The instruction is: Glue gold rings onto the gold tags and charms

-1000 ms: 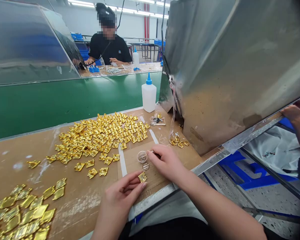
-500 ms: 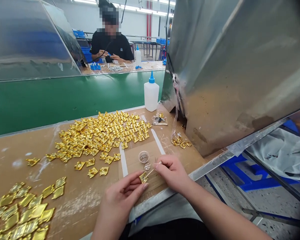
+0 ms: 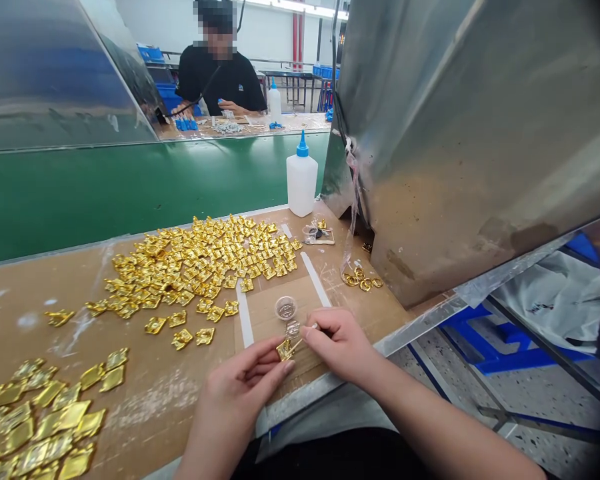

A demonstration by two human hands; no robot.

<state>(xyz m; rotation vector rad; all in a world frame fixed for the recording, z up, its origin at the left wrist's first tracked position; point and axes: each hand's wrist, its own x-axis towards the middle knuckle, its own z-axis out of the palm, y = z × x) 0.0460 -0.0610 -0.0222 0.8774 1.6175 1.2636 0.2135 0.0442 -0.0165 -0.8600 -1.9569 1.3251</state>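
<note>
Between thumb and fingers of my left hand (image 3: 245,381) is a small shiny gold metal piece (image 3: 284,349). My right hand (image 3: 344,341) pinches a thin stick like a cotton swab (image 3: 297,344), a white end showing beside the fingers. The stick's lower end reaches the gold piece; whether it touches cannot be made out. Just beyond them sit a small round clear cup (image 3: 285,307) and a clear shiny item (image 3: 293,328) too small to name. A large spread of similar gold pieces (image 3: 205,260) lies beyond my left hand.
More gold pieces (image 3: 55,427) lie at the near left. A white bottle with a blue nozzle (image 3: 301,180) stands at the back edge, with gold rings (image 3: 364,280) nearer. A metal hood (image 3: 470,147) slants over the right. Across the green belt (image 3: 130,193) sits a co-worker (image 3: 220,83).
The view has shifted slightly. My hands keep their holds on the gold piece and the stick. The co-worker's hands have moved apart, one down toward the blue items on the far table.
</note>
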